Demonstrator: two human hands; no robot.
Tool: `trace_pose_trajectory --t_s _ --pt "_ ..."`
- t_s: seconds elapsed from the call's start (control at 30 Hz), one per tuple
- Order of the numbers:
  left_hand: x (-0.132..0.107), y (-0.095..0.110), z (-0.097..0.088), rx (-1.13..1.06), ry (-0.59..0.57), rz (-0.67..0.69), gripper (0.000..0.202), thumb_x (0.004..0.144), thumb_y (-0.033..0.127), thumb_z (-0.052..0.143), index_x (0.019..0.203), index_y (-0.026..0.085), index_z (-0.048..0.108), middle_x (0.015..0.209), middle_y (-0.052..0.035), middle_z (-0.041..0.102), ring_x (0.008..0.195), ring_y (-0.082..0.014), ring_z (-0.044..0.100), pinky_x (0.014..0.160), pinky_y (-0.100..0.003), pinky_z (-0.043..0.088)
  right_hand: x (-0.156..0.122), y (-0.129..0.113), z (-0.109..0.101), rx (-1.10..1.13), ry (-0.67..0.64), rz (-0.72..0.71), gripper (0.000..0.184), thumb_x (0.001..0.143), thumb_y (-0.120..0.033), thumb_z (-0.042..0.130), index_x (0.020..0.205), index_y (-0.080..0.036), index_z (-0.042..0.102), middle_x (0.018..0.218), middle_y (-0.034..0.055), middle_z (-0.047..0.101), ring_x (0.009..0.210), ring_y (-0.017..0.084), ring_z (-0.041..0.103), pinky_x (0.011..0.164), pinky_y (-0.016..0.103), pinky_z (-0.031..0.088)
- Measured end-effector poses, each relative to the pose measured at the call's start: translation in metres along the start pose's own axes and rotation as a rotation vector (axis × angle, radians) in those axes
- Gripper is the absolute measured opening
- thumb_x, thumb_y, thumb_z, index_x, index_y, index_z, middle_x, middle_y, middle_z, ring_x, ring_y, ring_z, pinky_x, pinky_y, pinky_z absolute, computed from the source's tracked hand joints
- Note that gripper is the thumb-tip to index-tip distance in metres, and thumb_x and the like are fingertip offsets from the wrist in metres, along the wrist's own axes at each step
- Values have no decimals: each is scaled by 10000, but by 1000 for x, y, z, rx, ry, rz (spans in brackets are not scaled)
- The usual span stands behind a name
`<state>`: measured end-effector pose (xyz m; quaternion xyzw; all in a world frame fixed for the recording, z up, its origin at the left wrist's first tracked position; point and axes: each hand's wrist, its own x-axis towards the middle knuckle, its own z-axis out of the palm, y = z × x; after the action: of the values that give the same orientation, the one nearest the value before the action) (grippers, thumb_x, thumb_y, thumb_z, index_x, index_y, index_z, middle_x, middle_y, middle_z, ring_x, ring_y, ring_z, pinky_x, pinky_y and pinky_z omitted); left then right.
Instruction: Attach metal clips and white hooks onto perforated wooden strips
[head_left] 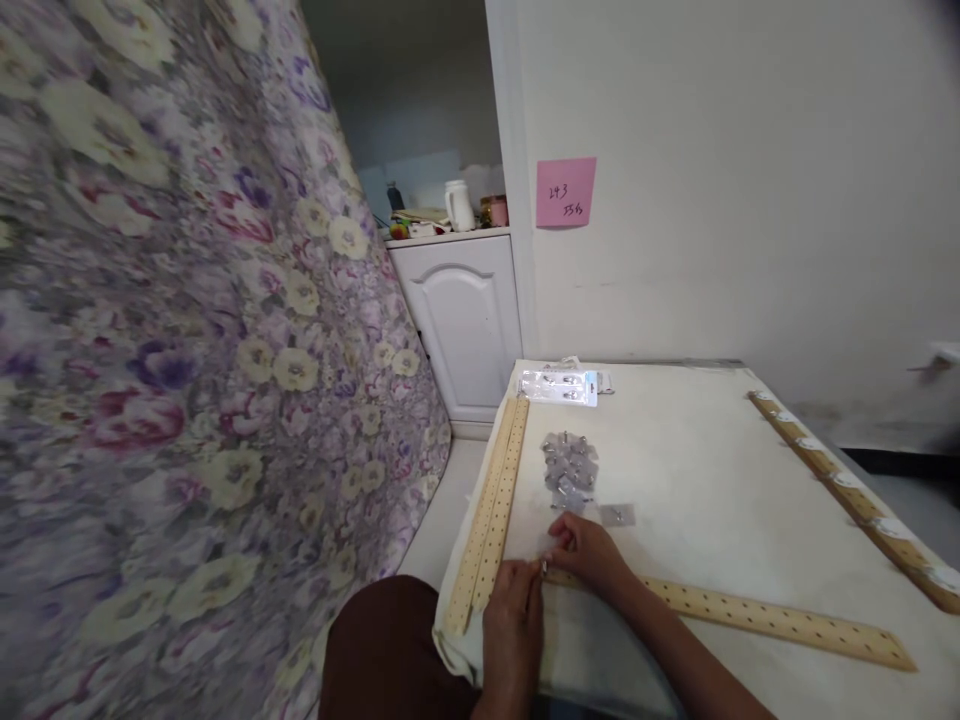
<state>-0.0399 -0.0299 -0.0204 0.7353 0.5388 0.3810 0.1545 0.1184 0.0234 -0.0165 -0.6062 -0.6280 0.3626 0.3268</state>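
My left hand (514, 608) is closed around the left end of a long perforated wooden strip (750, 612), which lies along the near side of the table. A small shiny metal piece (544, 567) shows at its fingertips, too small to name. Just to the right, my right hand (589, 550) has curled fingers close to that metal piece; whatever they pinch is hidden. Beyond the hands lies a pile of small clear plastic bags (570, 470) with metal parts inside. One separate little bag (618, 515) rests beside the pile.
Two more perforated strips (491, 510) run along the table's left edge. A strip with several white round pieces (844, 480) lies at the right. Clear packaging (559, 387) sits at the back. A floral curtain (225, 350) hangs left, and a white cabinet (465, 330) stands behind.
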Motion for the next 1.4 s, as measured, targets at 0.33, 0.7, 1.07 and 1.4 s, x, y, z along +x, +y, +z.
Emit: trace_pose_trajectory --t_s 0.33,0.7,1.07,1.4 --pt "-2 -2 -1 -55 51 -6 201 889 233 458 1027 215 603 955 -59 640 927 -187 611 829 -314 492 -38 -2 -29 -63 122 -80 201 737 -273 583 918 -186 584 867 42 625 725 169 561 683 280 442" --pt "-3 -3 0 -1 111 -128 193 893 264 418 1032 183 524 881 -64 598 821 -204 600 753 -349 490 -103 53 -82 -316 143 -106 245 752 -231 541 980 -223 632 1025 72 618 974 234 543 864 354 419" --pt "-4 -1 -1 -1 119 -108 201 882 250 417 1023 185 544 890 -53 610 822 -190 609 737 -318 486 -77 38 -70 -276 223 -93 228 703 -195 554 904 -241 650 952 64 639 901 242 559 804 350 430" --pt "-3 3 -3 21 73 -114 227 894 285 403 1049 182 532 911 -67 615 840 -203 613 754 -340 493 -70 36 -57 -296 219 -45 244 706 -171 548 924 -225 643 956 76 623 924 253 543 824 364 411"
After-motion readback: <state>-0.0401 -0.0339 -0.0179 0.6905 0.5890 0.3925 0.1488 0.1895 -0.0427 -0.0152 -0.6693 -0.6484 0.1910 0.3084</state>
